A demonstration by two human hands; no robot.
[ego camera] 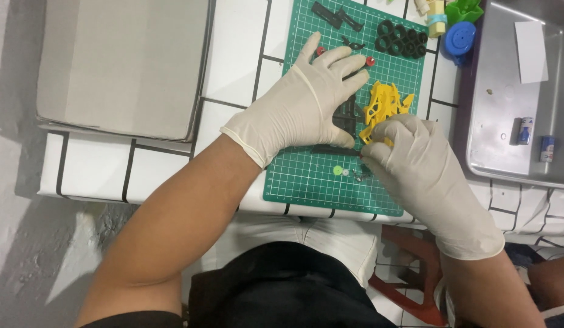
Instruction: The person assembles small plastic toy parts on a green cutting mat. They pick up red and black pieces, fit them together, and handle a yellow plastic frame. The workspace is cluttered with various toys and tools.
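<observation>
The gloved left hand (309,103) lies flat with fingers spread over a dark part (346,115) on the green cutting mat (306,176). The right hand (416,164) pinches the yellow plastic frame (382,106) at mat's centre, beside small screws (355,174); black tyres (400,39) lie beyond.

The left hand (309,100) covers most of the dark part (346,115). The yellow frame's (384,106) lower end is hidden under the right hand (416,161).
</observation>
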